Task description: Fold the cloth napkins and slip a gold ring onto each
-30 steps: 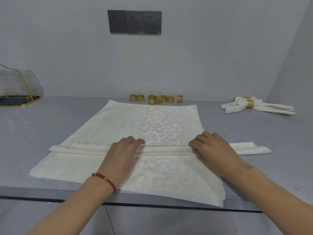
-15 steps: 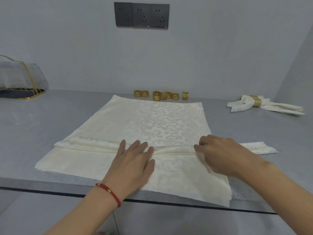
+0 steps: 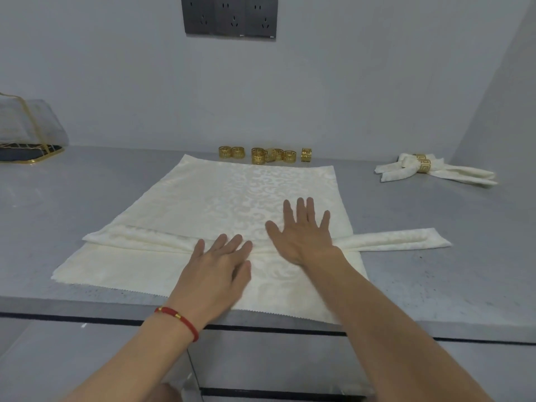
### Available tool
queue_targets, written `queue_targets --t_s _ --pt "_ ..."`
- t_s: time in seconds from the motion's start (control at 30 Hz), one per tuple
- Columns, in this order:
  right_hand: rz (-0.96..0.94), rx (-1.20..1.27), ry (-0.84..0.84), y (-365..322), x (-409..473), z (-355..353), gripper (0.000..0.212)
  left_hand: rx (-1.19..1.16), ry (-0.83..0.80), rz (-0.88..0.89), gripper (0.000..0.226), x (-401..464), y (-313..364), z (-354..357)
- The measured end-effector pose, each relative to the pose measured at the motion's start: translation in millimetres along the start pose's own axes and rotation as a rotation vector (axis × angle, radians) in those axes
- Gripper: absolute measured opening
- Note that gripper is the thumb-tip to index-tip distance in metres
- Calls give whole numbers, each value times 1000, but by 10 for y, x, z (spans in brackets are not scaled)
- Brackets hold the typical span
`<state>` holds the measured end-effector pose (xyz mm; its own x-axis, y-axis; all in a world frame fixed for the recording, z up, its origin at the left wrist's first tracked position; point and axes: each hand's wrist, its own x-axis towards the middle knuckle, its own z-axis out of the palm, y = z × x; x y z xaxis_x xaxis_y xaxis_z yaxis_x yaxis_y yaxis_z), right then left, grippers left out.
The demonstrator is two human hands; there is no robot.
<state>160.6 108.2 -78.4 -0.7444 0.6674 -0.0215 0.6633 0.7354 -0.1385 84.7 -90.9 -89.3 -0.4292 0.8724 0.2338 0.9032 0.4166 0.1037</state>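
A cream patterned napkin (image 3: 220, 195) lies spread flat on the grey counter (image 3: 87, 187). Across it runs a folded cream napkin strip (image 3: 400, 240), its right end sticking out past the flat cloth. My left hand (image 3: 216, 269) rests flat, fingers apart, on the near part of the cloth just below the strip. My right hand (image 3: 303, 230) lies flat with fingers spread on the cloth beyond the strip, its heel over the strip. Several gold rings (image 3: 265, 154) stand in a row at the back by the wall. Neither hand holds anything.
A finished napkin with a gold ring (image 3: 423, 166) lies at the back right. A clear bag with gold trim (image 3: 26, 126) sits at the far left. Wall sockets (image 3: 229, 17) are above. The counter's front edge (image 3: 87, 309) is close to me.
Both hands let go of the folded strip and opened flat. My right hand slid forward onto the far part of the cloth; my left hand flattened on the near part.
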Motion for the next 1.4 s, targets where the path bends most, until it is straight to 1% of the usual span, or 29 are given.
queue_targets --t_s 0.1,0.2,0.27,0.3,0.33,0.37,0.4,0.43,0.47,0.5,0.53,0.57,0.63,0.7,0.77,0.8,0.83,0.87,0.93,1.0,1.1,1.17,1.23,1.27,1.3,1.33,1.4 --pt "198 -26 4 617 -50 -100 82 -27 -1 -12 63 1 22 -43" --pt "417 -26 -27 1208 -147 -191 81 -52 -18 -18 57 -12 45 -108" --pt "507 -102 -17 1334 -194 -250 79 -52 -19 -23 49 -19 64 -138" --pt "511 -172 35 1275 -190 -289 78 -48 -19 -24 48 -31 79 -155" --pt "484 -219 131 1152 -174 -342 77 -48 -21 -24 49 -36 93 -171" --pt "417 -215 250 980 -153 -401 76 -48 -29 -25 55 -38 101 -182" --pt "303 -145 348 775 -142 -448 75 -45 -39 -25 63 -44 105 -194" --pt "141 -39 392 554 -139 -483 75 -38 -49 -22 70 -36 99 -206" --pt "-33 50 380 351 -158 -464 74 -32 -67 -14 73 -20 89 -210" --pt "-185 74 326 175 -180 -405 74 -27 -83 -9 70 -15 92 -235" --pt "-280 29 255 59 -195 -309 75 -38 -102 -11 63 -3 90 -259" --pt "-316 -31 174 8 -201 -193 76 -56 -121 -19 54 0 92 -286" --pt "-275 -77 57 18 -163 -38 79 -103 -146 -56 40 32 93 -357" --pt "-263 -80 39 46 -130 -24 81 -109 -117 -127 33 134 75 -391" --pt "-260 -66 24 46 -139 -50 83 -69 -50 -211 31 303 44 -409" --pt "-257 -44 12 41 -133 -55 84 -49 -26 -230 29 387 28 -404" --pt "-250 -14 -4 36 -134 -59 86 -36 -34 -233 24 457 21 -410" --pt "-243 18 -22 39 -134 -54 88 -43 -71 -230 19 521 9 -413" --pt "-245 64 -56 63 -109 -59 94 -119 -207 -230 12 612 -25 -465" --pt "-265 57 -75 78 -82 -70 99 -158 -361 -208 18 663 -47 -573" --pt "-279 74 -106 100 -65 -77 102 63 -551 -121 35 758 51 -663" --pt "-279 73 -112 96 -59 -85 107 245 -592 -88 34 801 168 -702" --pt "-284 77 -110 90 -56 -87 110 308 -586 -46 28 841 252 -755" --pt "-289 76 -107 93 -54 -79 110 279 -599 -38 25 860 274 -800" --pt "-294 76 -104 96 -51 -74 109 192 -646 -55 25 896 279 -853" --pt "-296 83 -100 98 -49 -77 109 58 -721 -94 27 935 277 -920" --pt "-292 98 -105 103 -49 -81 111 -284 -877 -195 28 1014 268 -1049"
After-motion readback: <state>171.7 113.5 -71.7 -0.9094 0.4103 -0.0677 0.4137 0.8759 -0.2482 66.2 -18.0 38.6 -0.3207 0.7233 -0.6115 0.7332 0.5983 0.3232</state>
